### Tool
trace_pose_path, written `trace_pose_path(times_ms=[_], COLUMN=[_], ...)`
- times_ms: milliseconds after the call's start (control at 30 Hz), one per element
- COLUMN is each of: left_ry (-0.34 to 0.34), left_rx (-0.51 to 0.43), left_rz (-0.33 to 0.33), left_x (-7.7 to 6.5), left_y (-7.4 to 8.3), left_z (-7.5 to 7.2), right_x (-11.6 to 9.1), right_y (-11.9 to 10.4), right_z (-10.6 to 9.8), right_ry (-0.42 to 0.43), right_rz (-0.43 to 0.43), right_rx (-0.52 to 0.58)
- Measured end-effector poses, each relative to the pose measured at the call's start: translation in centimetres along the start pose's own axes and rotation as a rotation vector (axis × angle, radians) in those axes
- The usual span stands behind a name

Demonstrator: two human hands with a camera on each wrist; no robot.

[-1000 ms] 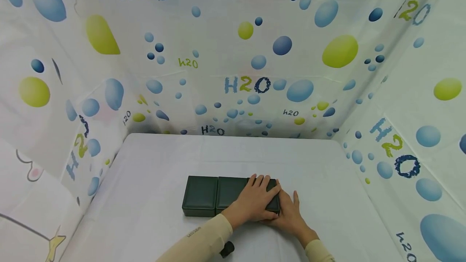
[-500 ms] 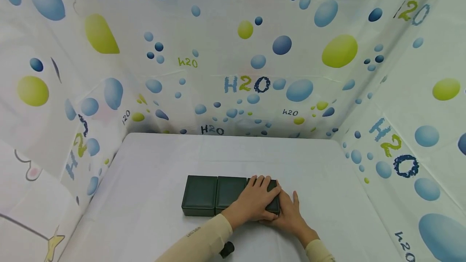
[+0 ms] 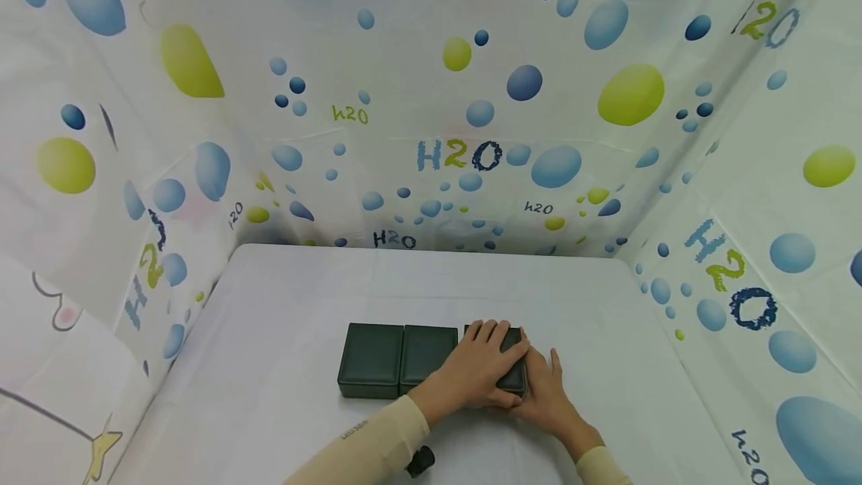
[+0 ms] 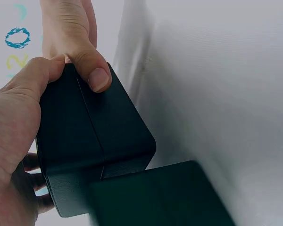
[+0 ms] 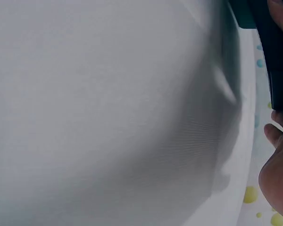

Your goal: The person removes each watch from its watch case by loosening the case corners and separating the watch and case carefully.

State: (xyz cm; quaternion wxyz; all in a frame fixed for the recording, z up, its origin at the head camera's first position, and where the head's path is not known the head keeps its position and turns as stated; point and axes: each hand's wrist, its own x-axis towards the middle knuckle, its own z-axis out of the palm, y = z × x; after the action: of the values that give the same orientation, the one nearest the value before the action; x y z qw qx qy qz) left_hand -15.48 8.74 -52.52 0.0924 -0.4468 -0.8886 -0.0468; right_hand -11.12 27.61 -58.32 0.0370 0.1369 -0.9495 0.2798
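Three dark green, leather-like boxes are lined up in the head view: a left box, a middle box and a right box. My left hand lies across the right box's top, fingers over the lid and thumb on its near side. From the right side, my right hand holds the same box. In the left wrist view its thumb presses the near face of the right box, beside the seam between lid and base. The middle box appears below it, slightly blurred.
The boxes rest on a white-covered table. Behind it hangs a white curtain printed with blue and green drops. A small black object shows beside the left sleeve.
The right box has shifted a little to the right with both hands on it, and a narrow gap now separates it from the middle box. The other two boxes keep their places.
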Motion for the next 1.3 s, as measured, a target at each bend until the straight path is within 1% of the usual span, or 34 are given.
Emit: trace_pose_path(times_ms=[200, 467, 700, 833, 933, 1067, 1167, 1300], left_ry=[0.049, 0.057, 0.073, 0.059, 0.045, 0.052, 0.069, 0.074], left_rx=[0.006, -0.005, -0.029, -0.051, -0.073, -0.088, -0.088, -0.090], left_rz=[0.010, -0.003, -0.002, -0.003, -0.006, -0.012, -0.020, -0.034], left_x=[0.3, 0.2, -0.1, -0.5, -1.0, -1.6, -2.3, -3.3], left_y=[-0.2, -0.8, -1.3, -1.7, -2.2, -2.9, -3.4, -4.1], left_z=[-1.8, -4.7, -6.4, -7.6, -8.3, -9.0, -9.3, -9.6], right_x=[0.5, 1.4, 1.9, 2.3, 2.4, 2.7, 3.4, 4.0], right_y=[-1.0, -2.7, -4.1, -4.8, -5.6, -6.6, -7.3, -8.3], right_z=[-1.4, -2.4, -3.2, -3.4, -3.5, -3.1, -2.6, -1.9], right_ry=[0.017, 0.030, 0.035, 0.042, 0.031, 0.017, 0.005, -0.009], right_rz=[-0.028, -0.081, -0.106, -0.121, -0.129, -0.137, -0.160, -0.168], right_rx=[0.018, 0.055, 0.051, 0.113, 0.210, 0.316, 0.356, 0.354])
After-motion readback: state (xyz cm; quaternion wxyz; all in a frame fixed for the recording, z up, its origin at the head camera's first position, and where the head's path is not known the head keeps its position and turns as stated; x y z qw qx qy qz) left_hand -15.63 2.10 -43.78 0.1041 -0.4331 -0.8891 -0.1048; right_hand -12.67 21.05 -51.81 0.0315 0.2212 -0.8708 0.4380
